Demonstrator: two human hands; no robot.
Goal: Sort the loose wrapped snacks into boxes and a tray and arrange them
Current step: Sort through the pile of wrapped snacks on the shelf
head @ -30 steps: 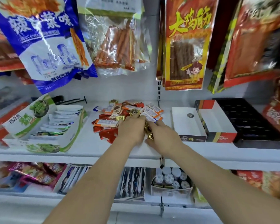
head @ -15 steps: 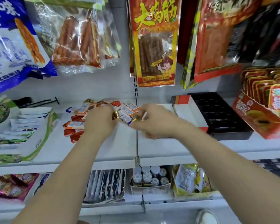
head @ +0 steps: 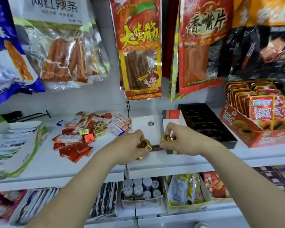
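The left hand grips gold-wrapped snacks, and the right hand pinches more gold pieces. The fingers hide how many. Under both hands is a white box, partly covered. The loose pile lies left of the left hand, and the black tray lies beyond the right.

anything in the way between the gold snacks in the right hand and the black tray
Only a box wall, it seems. The right hand holds the gold snacks just left of the black tray, and the red-and-white box has its side wall running between them. No loose snack lies there.
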